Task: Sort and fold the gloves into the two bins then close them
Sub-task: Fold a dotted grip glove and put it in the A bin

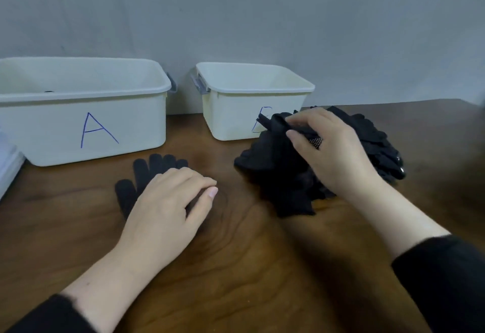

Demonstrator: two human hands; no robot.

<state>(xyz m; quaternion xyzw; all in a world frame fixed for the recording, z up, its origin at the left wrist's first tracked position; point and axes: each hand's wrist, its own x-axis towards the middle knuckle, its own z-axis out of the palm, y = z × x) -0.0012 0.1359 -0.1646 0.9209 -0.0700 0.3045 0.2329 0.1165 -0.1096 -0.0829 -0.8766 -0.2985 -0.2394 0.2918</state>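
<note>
The left hand (168,201) rests on a flat glove (147,172) on the worktop (236,267), fingers loosely curled, hiding its cuff. The right hand (330,149) pinches a glove (275,122) atop the pile (288,175), just before bin B (236,112), masking its letter. Bin A (84,112) stands left; its contents are hard to make out.

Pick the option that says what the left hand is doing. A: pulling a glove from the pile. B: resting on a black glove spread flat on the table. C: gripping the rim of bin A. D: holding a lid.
B: the left hand lies on the flat black glove in front of bin A, while the right hand pinches a glove at the pile.
</note>
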